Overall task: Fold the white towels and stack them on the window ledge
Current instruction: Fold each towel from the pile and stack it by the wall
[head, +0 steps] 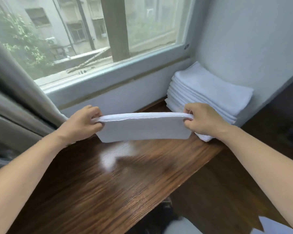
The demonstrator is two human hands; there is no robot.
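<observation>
Folded white towel (143, 128), held in the air above the wooden window ledge (108, 183), its upper folded edge stretched level between both hands and its lower edge hanging just clear of the wood. The left hand (82, 123) pinches the left end of the upper edge, fingers curled over the top and thumb beneath; the right hand (201, 119) pinches the right end in the same manner. The cloth appears light and soft: it sags slightly between the two grips and would likely droop or fall open if held at one end only. The layered upper edge, taken at both corners as shown, is judged the best place to hold it, since this keeps the layers aligned. To the right, well back in the corner against the wall (243, 48), lies a stack of folded towels (208, 95), partly hidden behind the right hand. Behind the ledge runs the window frame (108, 76); a grey curtain (15, 85) hangs at the left.
</observation>
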